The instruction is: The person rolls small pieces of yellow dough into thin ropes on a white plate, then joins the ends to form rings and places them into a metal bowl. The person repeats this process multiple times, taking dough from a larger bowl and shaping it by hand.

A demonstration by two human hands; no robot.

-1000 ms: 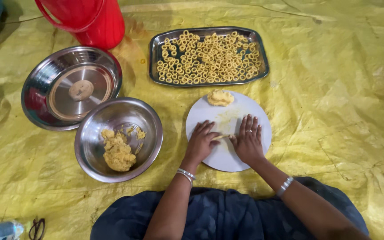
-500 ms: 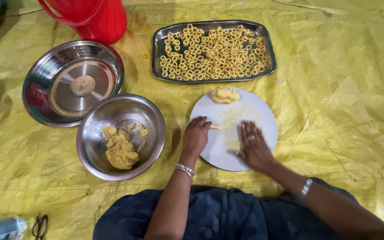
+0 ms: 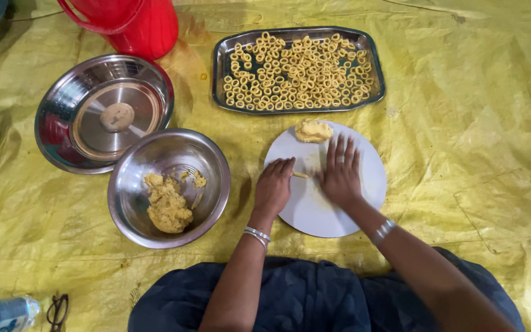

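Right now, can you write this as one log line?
left hand: touching dough strip | right hand: flat on white plate | dough lump: plate's far edge

Right hand (image 3: 338, 173) now further up the white plate (image 3: 364, 197), fingers spread flat over the dough strip (image 3: 301, 175).

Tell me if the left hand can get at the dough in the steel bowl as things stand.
Probably yes. The left hand rests at the white plate's left edge, right beside the open steel bowl; nothing lies between it and the dough.
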